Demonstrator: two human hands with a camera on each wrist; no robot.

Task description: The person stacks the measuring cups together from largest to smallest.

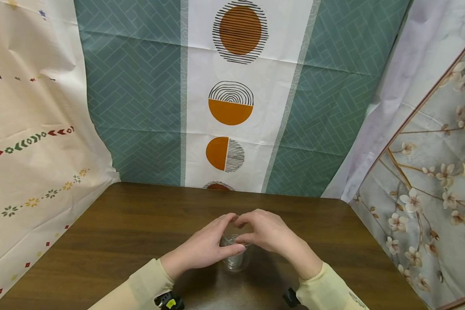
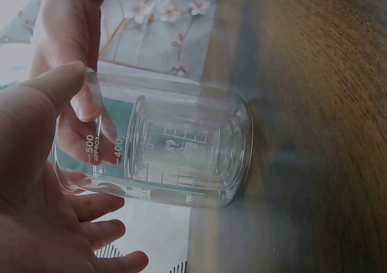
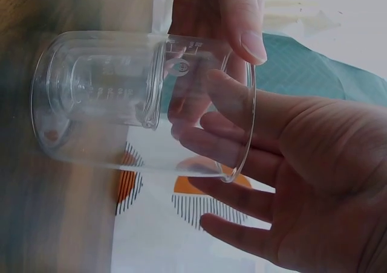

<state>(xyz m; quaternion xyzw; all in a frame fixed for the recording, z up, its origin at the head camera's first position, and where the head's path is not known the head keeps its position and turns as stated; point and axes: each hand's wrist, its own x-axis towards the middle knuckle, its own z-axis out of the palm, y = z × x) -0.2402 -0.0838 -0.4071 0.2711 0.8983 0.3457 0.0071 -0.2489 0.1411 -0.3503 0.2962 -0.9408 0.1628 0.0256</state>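
A large clear glass beaker (image 2: 181, 194) with white volume marks stands on the brown table, with a smaller beaker (image 2: 175, 140) nested inside it. My left hand (image 1: 201, 247) holds the large beaker around its left side near the rim, thumb on the near side and index finger across from it. Its other fingers spread loosely beyond the glass in the left wrist view. From the right, my right hand (image 1: 269, 230) reaches to the mouth, thumb and index finger overlapping the rim (image 3: 253, 104). These right fingers are nearly straight, some showing through the glass.
The wooden table (image 1: 120, 232) extends around the beakers on all sides. A teal and white curtain (image 1: 139, 107) with orange circles hangs behind it. Cream patterned cloth (image 1: 31, 172) borders the left, flowered cloth (image 1: 430, 206) the right.
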